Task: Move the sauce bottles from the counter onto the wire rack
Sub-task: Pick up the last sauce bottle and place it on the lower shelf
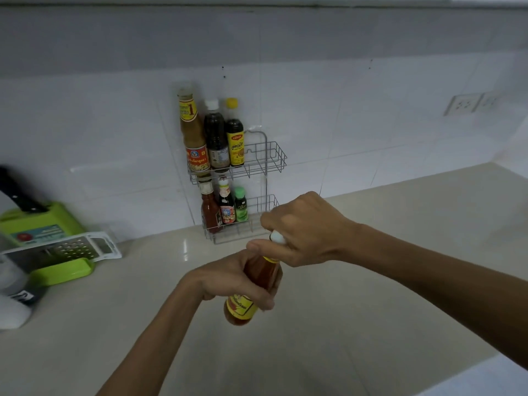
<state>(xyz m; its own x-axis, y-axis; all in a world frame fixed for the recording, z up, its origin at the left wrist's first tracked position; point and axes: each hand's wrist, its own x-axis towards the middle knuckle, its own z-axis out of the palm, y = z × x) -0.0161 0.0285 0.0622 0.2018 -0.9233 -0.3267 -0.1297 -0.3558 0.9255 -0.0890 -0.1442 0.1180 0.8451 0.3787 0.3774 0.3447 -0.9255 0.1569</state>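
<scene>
Both hands hold an orange-red chilli sauce bottle (258,277) with a yellow label above the counter, in front of the rack. My left hand (228,278) wraps its body. My right hand (303,230) closes over its white cap. The two-tier wire rack (274,158) stands against the tiled wall. Its upper shelf carries three tall bottles (214,135) on the left, with bare wire on the right. Three smaller bottles (224,208) stand on the lower shelf, also on the left.
A beige counter (400,281) runs to the wall. At the left lie a metal grater (68,248), a green knife block (37,221) with a black-handled knife, and a white object (11,312). A wall socket (468,103) sits at the upper right.
</scene>
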